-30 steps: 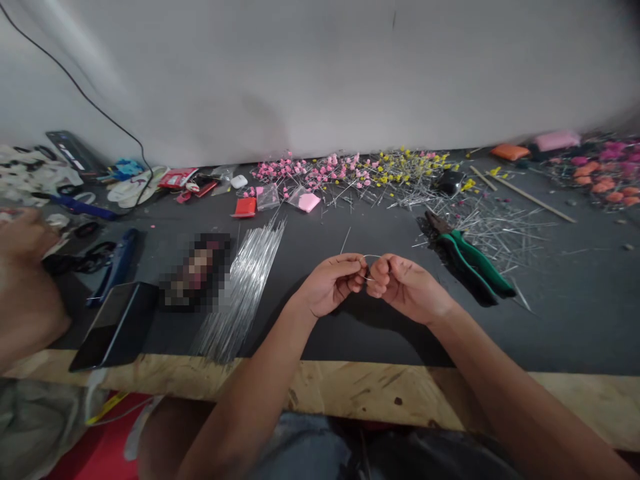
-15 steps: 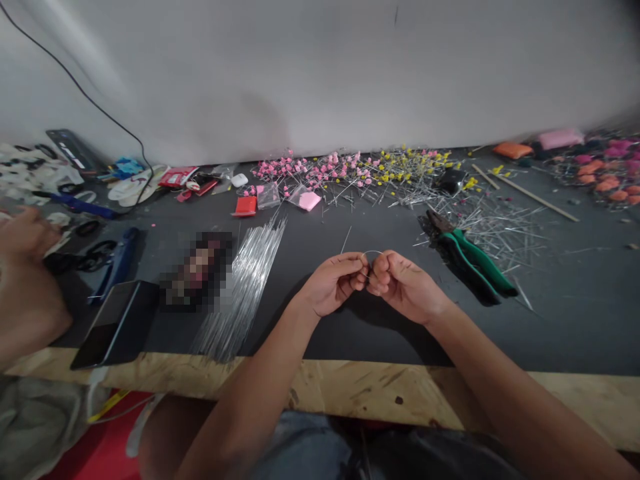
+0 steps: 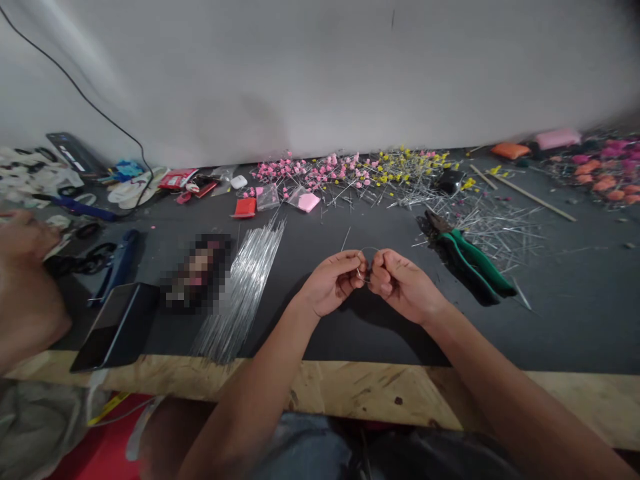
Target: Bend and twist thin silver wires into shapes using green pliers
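A thin wire (image 3: 371, 249), bent into a small loop, spans the gap between my two hands above the dark table mat. My left hand (image 3: 334, 281) pinches one side of it with thumb and fingertips. On the other side my right hand (image 3: 404, 283) grips the wire with curled fingers. The hands are close together, with a narrow gap between the fingertips. Left of them lies a bundle of straight silvery wires (image 3: 247, 287). Green-handled pliers (image 3: 470, 263) rest to the right, beside a loose pile of wires (image 3: 500, 230).
Pink-tipped wires (image 3: 330, 170) and yellow-tipped wires (image 3: 410, 167) lie along the wall. A phone (image 3: 113, 323) sits near the wooden edge (image 3: 360, 390). Another person's arm (image 3: 30, 287) reaches in at far left. Orange flower-like pieces (image 3: 605, 180) lie far right.
My hands have drawn slightly apart, and more of the wire loop shows between them. Both still hold it.
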### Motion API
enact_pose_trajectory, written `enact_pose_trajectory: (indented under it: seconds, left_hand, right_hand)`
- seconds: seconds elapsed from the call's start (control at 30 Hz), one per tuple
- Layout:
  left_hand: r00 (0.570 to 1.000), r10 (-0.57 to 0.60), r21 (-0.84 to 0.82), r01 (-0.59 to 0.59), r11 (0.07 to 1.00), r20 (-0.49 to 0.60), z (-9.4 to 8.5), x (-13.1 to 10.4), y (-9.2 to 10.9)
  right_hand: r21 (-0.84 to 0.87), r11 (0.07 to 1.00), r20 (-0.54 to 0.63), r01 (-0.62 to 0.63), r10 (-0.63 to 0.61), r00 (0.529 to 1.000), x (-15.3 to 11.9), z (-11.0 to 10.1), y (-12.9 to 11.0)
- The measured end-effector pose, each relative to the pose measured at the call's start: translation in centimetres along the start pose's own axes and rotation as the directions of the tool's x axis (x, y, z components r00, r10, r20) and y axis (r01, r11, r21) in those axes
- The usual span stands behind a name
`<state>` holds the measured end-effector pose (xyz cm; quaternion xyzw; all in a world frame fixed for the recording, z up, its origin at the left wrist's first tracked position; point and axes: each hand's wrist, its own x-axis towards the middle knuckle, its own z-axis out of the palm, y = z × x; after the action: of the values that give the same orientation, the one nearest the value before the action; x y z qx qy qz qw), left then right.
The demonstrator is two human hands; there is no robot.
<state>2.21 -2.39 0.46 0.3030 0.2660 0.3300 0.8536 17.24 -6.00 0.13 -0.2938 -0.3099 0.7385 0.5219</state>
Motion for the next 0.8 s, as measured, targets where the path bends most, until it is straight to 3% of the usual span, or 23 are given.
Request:
enact_pose_trajectory:
  seconds: [0.3, 0.8]
  left_hand:
    - [0.998, 0.048, 0.047, -0.047, 0.998, -0.032, 0.09, 0.13, -0.13]
    - [0.992, 0.115, 0.084, -0.112, 0.990, -0.044, 0.08, 0.13, 0.00]
  right_hand:
    - [-0.004, 0.996, -0.066, -0.090, 0.089, 0.994, 0.18, -0.57, -0.92]
    - [0.007, 1.000, -0.099, -0.011, 0.011, 0.995, 0.40, -0.54, -0.62]
